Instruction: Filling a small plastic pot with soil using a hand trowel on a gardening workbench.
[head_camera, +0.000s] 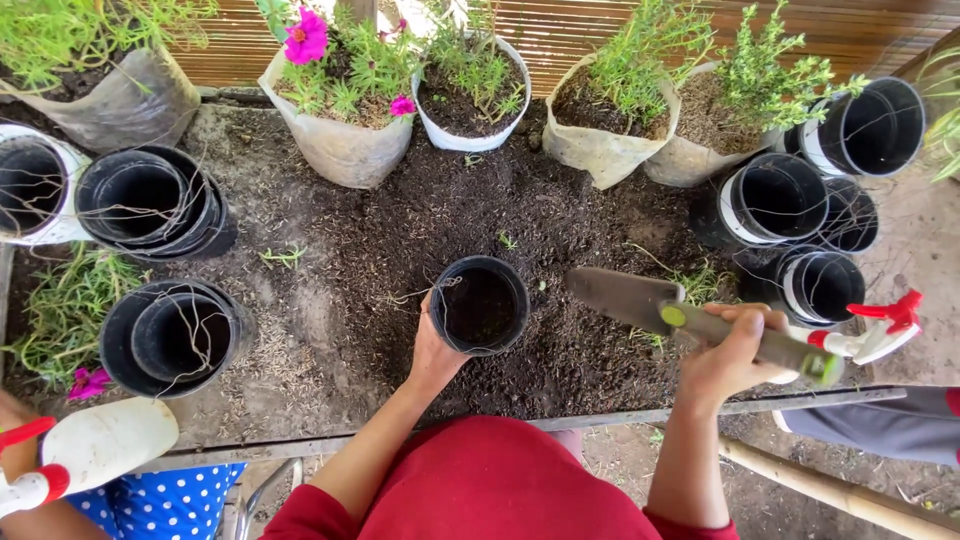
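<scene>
Centrally, left hand (432, 352) steadies a round black pot (480, 305), soil inside.

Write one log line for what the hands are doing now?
left hand: holds black pot | right hand: grips trowel above soil

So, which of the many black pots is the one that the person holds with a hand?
The single black pot at the middle of the soil, gripped at its rim by the left hand. All other black pots stand untouched at the sides, mostly stacked.
</scene>
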